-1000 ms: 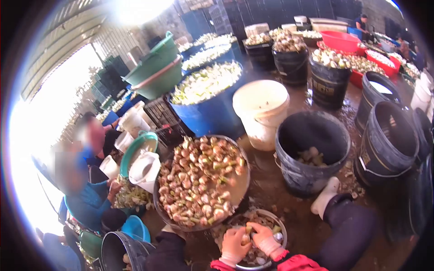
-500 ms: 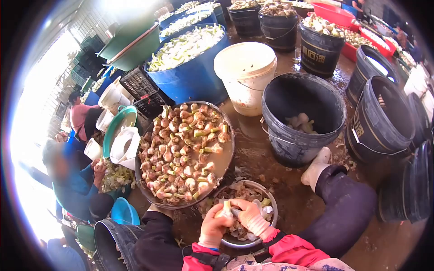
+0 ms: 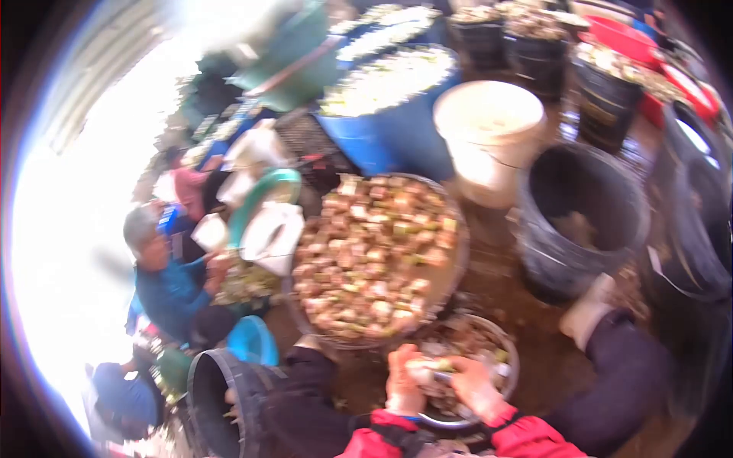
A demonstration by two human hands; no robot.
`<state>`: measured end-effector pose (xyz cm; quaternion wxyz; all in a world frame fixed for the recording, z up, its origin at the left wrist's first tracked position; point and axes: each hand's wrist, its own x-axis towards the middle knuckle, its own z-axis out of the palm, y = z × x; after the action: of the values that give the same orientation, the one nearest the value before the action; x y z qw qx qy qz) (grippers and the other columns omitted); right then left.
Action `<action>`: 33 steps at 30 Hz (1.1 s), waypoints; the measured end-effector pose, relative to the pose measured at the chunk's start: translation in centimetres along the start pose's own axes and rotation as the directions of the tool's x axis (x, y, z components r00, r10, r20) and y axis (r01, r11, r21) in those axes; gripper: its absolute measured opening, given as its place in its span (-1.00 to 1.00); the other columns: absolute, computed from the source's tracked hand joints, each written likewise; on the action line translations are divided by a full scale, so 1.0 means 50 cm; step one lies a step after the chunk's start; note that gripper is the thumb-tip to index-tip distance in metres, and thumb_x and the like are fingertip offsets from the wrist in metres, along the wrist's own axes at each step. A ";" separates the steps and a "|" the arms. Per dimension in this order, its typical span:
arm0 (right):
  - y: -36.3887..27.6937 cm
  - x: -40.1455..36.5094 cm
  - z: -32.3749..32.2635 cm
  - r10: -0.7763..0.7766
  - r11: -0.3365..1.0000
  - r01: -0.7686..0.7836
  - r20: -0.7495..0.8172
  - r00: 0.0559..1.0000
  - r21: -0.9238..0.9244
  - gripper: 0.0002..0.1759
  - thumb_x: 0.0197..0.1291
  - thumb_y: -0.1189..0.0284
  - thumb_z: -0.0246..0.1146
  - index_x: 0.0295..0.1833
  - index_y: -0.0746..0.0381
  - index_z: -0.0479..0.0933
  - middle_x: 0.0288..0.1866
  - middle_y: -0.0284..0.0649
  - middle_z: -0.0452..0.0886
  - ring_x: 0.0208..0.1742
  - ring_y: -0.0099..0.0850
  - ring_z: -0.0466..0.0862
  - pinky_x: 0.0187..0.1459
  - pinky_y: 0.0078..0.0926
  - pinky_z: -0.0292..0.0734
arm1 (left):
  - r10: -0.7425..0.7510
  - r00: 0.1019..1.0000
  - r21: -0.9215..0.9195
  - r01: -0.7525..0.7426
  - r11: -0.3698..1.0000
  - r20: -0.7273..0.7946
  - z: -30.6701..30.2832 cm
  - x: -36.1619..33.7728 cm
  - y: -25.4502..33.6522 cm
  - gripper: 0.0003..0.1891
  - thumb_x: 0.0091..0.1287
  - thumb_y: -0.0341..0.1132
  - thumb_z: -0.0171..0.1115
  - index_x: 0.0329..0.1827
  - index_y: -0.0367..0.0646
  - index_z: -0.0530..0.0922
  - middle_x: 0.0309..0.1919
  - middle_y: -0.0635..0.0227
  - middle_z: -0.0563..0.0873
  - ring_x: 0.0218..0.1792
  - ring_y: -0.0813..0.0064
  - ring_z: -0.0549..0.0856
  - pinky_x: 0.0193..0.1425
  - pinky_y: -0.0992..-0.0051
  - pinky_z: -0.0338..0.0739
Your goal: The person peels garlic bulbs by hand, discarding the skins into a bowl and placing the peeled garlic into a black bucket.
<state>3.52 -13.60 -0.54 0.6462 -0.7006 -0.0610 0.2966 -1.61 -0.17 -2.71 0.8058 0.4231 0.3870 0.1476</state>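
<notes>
The view is smeared by motion. My left hand is closed around a pale garlic bulb. Against the bulb, my right hand is closed on what looks like a small knife, mostly hidden by the fingers. Both hands are above a metal bowl holding papery skins and trimmings. Just beyond it stands a wide round tub of brownish water, crowded with unpeeled garlic bulbs.
A black bucket with a few pale bulbs stands front right, beside a white bucket. Blue tubs of peeled garlic are behind. People sit at the left. Another black bucket lies tilted near my left leg.
My head has turned left, so the whole scene sits further right and is blurred. Both hands stay together over the bowl, still holding the garlic bulb and the tool.
</notes>
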 end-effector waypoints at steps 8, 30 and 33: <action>0.000 0.012 -0.002 0.020 0.999 -0.018 -0.061 0.998 0.028 -0.74 0.03 0.57 0.15 -0.15 0.31 0.64 -0.30 -0.27 0.69 -0.23 -0.50 0.61 -0.18 -0.55 0.51 | 0.056 0.990 0.002 -0.056 0.998 -0.132 0.046 0.023 0.039 -0.24 0.17 0.14 0.33 0.23 -0.26 0.31 -0.10 0.33 0.53 -0.09 0.45 0.55 0.06 0.39 0.47; 0.098 0.042 -0.056 -0.031 0.862 0.118 0.181 0.983 -0.494 -0.53 0.14 0.36 0.09 0.19 0.18 0.48 0.15 -0.06 0.55 0.23 -0.15 0.50 0.23 -0.38 0.38 | -0.134 0.954 0.025 0.132 0.991 0.270 -0.044 -0.048 0.084 -0.52 0.19 0.02 0.23 -0.06 -0.25 0.58 -0.17 0.17 0.65 -0.18 0.26 0.66 -0.17 0.30 0.60; 0.094 0.045 -0.016 -0.119 0.973 0.153 0.190 0.975 -0.174 -0.55 0.22 0.37 0.14 0.23 0.23 0.45 0.16 -0.11 0.57 0.23 -0.27 0.52 0.22 -0.44 0.38 | -0.101 0.909 0.238 0.002 0.971 0.404 -0.024 -0.049 0.085 -0.55 0.25 -0.09 0.22 0.02 -0.30 0.56 -0.05 0.22 0.61 -0.04 0.35 0.61 0.05 0.43 0.52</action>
<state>4.32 -13.98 -5.74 0.5880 -0.7231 -0.1943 0.3059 -3.76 1.66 1.47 0.8179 0.5256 0.2337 -0.0128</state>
